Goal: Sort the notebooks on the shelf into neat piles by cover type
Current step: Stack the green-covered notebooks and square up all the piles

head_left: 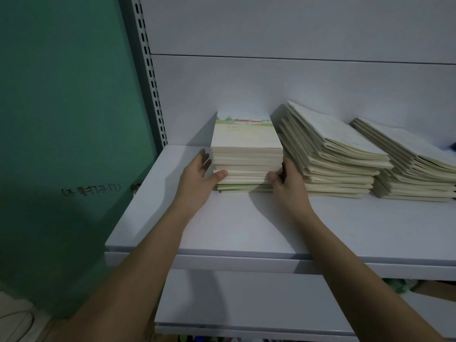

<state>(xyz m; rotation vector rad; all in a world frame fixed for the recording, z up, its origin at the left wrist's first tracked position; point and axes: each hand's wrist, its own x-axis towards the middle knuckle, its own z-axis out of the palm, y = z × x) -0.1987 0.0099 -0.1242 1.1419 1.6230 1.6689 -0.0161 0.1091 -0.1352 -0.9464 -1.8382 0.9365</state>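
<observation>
Both bare forearms outstretched; left hand open-fingered, thumb forward; right hand likewise, fingers extended

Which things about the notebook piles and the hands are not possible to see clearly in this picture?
Head view only:
- Right pile: cut off by the right frame edge.
- Covers beneath each top notebook: hidden by the ones above; only edges show.
- Print on the left pile top cover: too small to read.
- Left hand fingertips: behind the pile's side, contact unclear.
- Right hand fingers: squeezed between the left and middle pile, mostly hidden.
</observation>
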